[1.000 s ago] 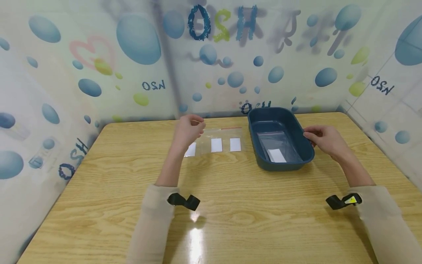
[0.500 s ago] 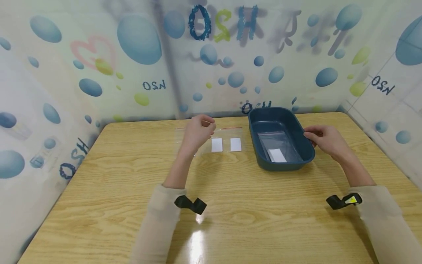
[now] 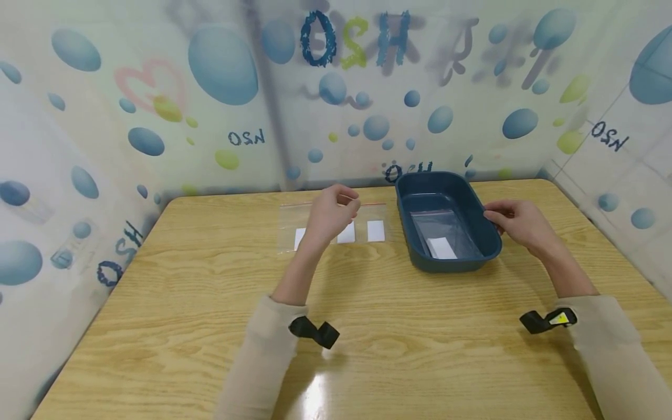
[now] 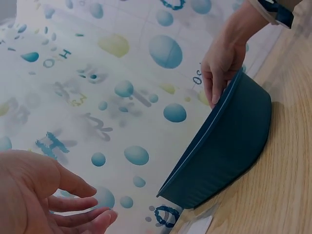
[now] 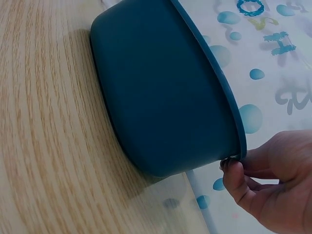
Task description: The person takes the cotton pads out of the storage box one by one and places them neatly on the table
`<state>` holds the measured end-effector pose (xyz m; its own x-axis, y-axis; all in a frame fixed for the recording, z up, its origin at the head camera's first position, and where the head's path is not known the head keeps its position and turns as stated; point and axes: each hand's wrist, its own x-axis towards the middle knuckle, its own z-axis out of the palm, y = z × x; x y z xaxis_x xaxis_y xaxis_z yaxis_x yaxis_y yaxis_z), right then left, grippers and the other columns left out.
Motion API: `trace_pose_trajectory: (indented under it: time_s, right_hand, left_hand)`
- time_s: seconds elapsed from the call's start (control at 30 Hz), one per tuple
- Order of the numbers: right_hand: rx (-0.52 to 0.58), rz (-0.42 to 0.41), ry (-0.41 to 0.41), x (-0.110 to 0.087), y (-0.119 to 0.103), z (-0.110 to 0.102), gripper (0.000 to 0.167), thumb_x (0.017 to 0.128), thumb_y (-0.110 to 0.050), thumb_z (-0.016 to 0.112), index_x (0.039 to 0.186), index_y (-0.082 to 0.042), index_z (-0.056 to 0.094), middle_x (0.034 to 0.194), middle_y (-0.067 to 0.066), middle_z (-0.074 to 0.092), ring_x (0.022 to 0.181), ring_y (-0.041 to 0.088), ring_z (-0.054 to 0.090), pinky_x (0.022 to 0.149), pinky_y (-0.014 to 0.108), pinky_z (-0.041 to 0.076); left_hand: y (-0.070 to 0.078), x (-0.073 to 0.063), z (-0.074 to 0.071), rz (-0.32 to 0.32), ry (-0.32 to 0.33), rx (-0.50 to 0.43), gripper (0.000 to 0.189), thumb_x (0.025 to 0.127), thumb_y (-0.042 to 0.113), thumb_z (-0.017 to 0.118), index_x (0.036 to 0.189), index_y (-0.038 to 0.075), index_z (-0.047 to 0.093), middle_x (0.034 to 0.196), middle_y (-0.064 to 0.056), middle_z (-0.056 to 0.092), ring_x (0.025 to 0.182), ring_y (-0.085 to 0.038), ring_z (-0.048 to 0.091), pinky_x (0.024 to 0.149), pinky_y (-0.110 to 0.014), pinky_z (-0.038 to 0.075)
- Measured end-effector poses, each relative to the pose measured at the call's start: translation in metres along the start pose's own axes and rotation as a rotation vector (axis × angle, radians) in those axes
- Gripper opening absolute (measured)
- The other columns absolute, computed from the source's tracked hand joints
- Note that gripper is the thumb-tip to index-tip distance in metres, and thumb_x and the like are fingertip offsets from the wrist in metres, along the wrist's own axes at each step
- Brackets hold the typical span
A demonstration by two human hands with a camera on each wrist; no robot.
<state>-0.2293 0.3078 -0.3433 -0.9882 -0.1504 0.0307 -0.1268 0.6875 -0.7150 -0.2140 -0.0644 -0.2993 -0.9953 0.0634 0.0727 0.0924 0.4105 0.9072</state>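
Three clear zip bags, each with a white card inside, lie in a row at the back of the table. Over the middle bag (image 3: pixel 346 233) hovers my left hand (image 3: pixel 332 213), fingers loosely bent with nothing between them. It partly hides the left bag (image 3: pixel 289 224); the right bag (image 3: pixel 375 231) shows beside a dark blue plastic basin (image 3: pixel 438 265). My right hand (image 3: pixel 517 221) pinches the basin's right rim, thumb and fingers on either side of it in the right wrist view. Inside the basin lies another zip bag (image 3: pixel 446 227) with a white card (image 3: pixel 441 248).
The wooden table (image 3: pixel 210 326) ends at a patterned curtain (image 3: pixel 367 151) behind the bags and basin. Black wrist cameras are strapped at both sleeves, the left camera (image 3: pixel 315 332) low over the table.
My left hand has moved right along the row, from over the left bag to over the middle one, uncovering the left bag. The right hand and the basin have stayed put.
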Motion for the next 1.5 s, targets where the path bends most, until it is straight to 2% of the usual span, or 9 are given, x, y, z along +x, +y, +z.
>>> trace_pose_trajectory:
  time_s: [0.17,0.4,0.6,0.83,1.13,1.5]
  right_hand:
    - [-0.002,-0.007,0.003,-0.001,0.0,0.0,0.041,0.108,-0.019,0.049,0.13,0.015,0.055,0.097,0.016,0.063,0.072,0.009,0.054,0.063,0.025,0.051]
    - [-0.008,-0.015,0.017,-0.002,0.0,0.0,0.04,0.108,-0.019,0.05,0.128,0.015,0.057,0.096,0.017,0.063,0.071,0.01,0.055,0.063,0.027,0.051]
    - [0.002,-0.016,0.015,-0.001,0.0,0.001,0.04,0.108,-0.019,0.05,0.128,0.015,0.056,0.096,0.017,0.063,0.071,0.009,0.055,0.063,0.027,0.052]
    - [-0.002,-0.019,0.016,-0.001,0.0,0.0,0.039,0.108,-0.018,0.05,0.128,0.015,0.057,0.096,0.017,0.063,0.071,0.009,0.055,0.063,0.028,0.052]
    - [-0.003,-0.03,0.019,-0.001,0.0,0.001,0.039,0.108,-0.018,0.051,0.128,0.015,0.057,0.095,0.016,0.063,0.071,0.01,0.055,0.062,0.028,0.051]
    - [-0.009,-0.023,0.017,0.0,0.002,0.001,0.04,0.108,-0.019,0.05,0.128,0.015,0.057,0.097,0.018,0.064,0.071,0.009,0.055,0.063,0.027,0.051]
  left_hand:
    - [0.005,-0.003,0.006,0.023,-0.018,-0.02,0.022,0.1,0.011,0.061,0.117,-0.002,0.065,0.107,-0.015,0.069,0.096,-0.033,0.07,0.078,-0.034,0.058]
    - [0.008,-0.005,0.015,0.032,-0.056,0.004,0.022,0.1,0.013,0.06,0.119,0.001,0.064,0.107,-0.012,0.069,0.094,-0.028,0.07,0.074,-0.032,0.056]
    - [0.009,-0.003,0.022,0.041,-0.067,0.01,0.02,0.1,0.012,0.061,0.117,0.002,0.064,0.107,-0.012,0.069,0.091,-0.023,0.069,0.075,-0.032,0.057]
    - [0.014,0.0,0.034,0.055,-0.087,0.0,0.02,0.099,0.011,0.061,0.116,0.001,0.065,0.104,-0.012,0.069,0.088,-0.025,0.07,0.073,-0.03,0.058]
    - [0.024,-0.001,0.05,0.044,-0.132,0.067,0.025,0.101,0.016,0.061,0.122,0.003,0.065,0.107,-0.01,0.069,0.091,-0.021,0.066,0.072,-0.03,0.054]
    - [0.032,0.002,0.071,0.024,-0.176,0.085,0.03,0.1,0.017,0.065,0.126,0.002,0.062,0.103,-0.009,0.068,0.084,-0.019,0.066,0.07,-0.029,0.053]
